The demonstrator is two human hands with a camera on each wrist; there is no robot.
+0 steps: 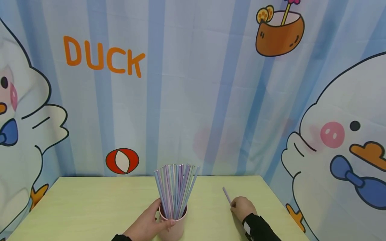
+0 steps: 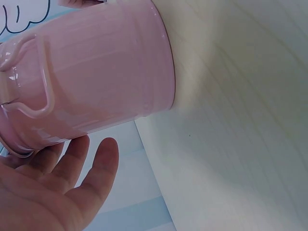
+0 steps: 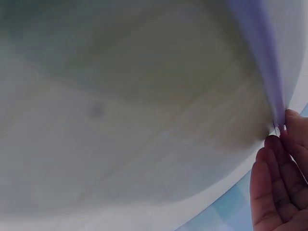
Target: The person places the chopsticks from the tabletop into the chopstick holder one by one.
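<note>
A pink bucket with a small handle on its side stands near the front of the table, full of upright straws in purple and bluish tints. My left hand holds it near the rim, thumb across the front and fingers at the far side. In the left wrist view, the bucket lies along the fingers. To the right, my right hand pinches a single purple straw, which points up and left. The right wrist view shows that straw between thumb and fingertips, blurred up close.
Both hands work over a pale wood-grain table. Behind it hangs a blue striped curtain printed with ducks, the word DUCK and a drink; it meets the table's back edge and also flanks the sides.
</note>
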